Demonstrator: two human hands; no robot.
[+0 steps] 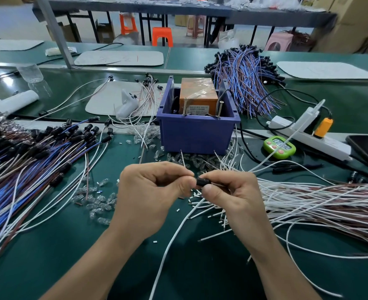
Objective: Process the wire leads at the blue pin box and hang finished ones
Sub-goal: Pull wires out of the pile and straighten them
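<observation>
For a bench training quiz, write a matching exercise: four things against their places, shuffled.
Things: 1 green timer; 2 black cap; 3 taped orange block; 4 orange plug.
Places: A inside the blue box; B in the power strip; C pinched between left hand and right hand; D lying just right of that box.
Pairs: 1-D; 2-C; 3-A; 4-B.

A lime-green digital timer with pink buttons (pixel 279 147) is sitting on the dark green bench top (pixel 92 256), just beside a long white power strip (pixel 327 144) that is carrying a round orange plug (pixel 323 127). A black smartphone (pixel 367 148) is lying at the right edge. A clear plastic bottle (pixel 32 75) is sitting at the far left, and an orange plastic stool (pixel 162 36) is standing behind the bench
</observation>
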